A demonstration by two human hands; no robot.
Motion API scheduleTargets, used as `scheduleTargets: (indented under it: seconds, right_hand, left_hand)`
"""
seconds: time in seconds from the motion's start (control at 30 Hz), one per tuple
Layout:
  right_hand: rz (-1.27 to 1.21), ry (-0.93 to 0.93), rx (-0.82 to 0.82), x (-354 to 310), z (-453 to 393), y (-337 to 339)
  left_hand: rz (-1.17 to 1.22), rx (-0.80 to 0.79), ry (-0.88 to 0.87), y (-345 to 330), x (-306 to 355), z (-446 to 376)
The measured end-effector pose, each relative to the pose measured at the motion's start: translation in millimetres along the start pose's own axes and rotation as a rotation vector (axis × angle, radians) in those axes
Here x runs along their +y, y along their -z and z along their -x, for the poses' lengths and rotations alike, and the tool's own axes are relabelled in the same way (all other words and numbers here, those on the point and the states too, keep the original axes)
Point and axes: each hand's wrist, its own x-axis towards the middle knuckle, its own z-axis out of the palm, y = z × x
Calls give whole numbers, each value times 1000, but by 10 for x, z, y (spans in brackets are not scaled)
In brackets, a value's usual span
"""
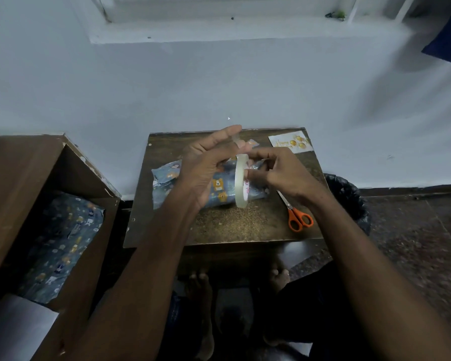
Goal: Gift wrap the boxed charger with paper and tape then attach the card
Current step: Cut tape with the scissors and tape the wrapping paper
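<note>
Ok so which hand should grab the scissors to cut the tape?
Probably the right hand. The scissors lie on the table just beneath its wrist, on the right side. The left hand is farther off and pinching the pulled tape end, though the right holds the tape roll.

Both hands hide the middle of the wrapped box (pixel 220 190), and the card's (pixel 292 143) lettering is perhaps too small to read.

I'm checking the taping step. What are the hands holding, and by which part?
The right hand pinches the tape roll at its rim; the left hand pinches the pulled-out tape end.
</note>
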Motion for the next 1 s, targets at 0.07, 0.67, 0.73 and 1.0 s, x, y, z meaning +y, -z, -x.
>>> scheduleTargets:
  seconds: [0.07,0.67,0.73,1.0]
  right_hand:
    - [-79,-11,23,-25,51,81]
    - [759,-541,-82,21,409,436]
    - [798,-583,-153,-9,422,392]
    - [945,-513,-73,96,344,187]
  left_hand:
    - [-15,-33,-11,-78,-7,26]
    - [-304,-68,-84,-554,-152,199]
    - [-298,-57,-75,-548,-139,208]
    - [-309,-43,-90,-491,-107,229]
